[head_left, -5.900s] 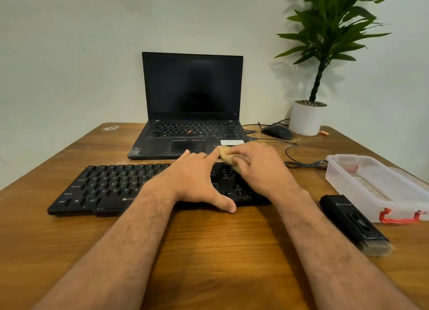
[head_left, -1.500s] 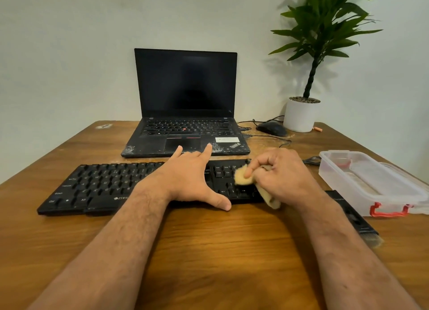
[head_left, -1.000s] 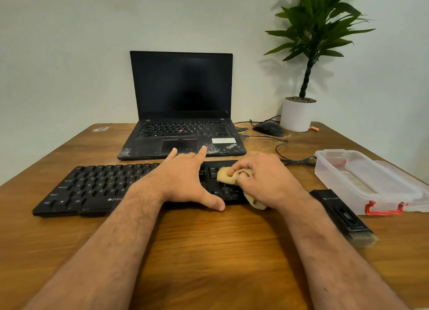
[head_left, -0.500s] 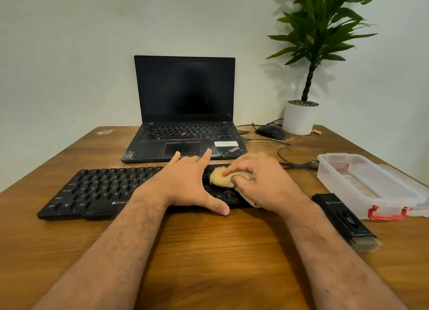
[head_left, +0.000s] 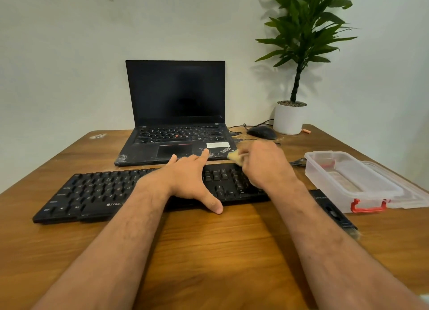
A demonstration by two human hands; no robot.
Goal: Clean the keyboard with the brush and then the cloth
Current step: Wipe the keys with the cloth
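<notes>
Surface: brown wooden table [head_left: 209, 251] against a pale wall.
Keyboard: long black plastic keyboard [head_left: 97, 191] lies in front of the open black laptop [head_left: 176, 114].
Left hand [head_left: 188, 184]: spread flat, pressing the keyboard steady.
Right hand [head_left: 264, 163]: fingers curled, pinching the small yellowish cloth [head_left: 234, 157].
Change: half a second ago the cloth sat mid-keys; now it is at the far right edge, so the wiping pass likely nears its end.
Brush: flat black brush [head_left: 334, 214] lies idle by the clear plastic box [head_left: 352, 182].
Hidden: the right hand is blurred and most of the cloth is covered.
</notes>
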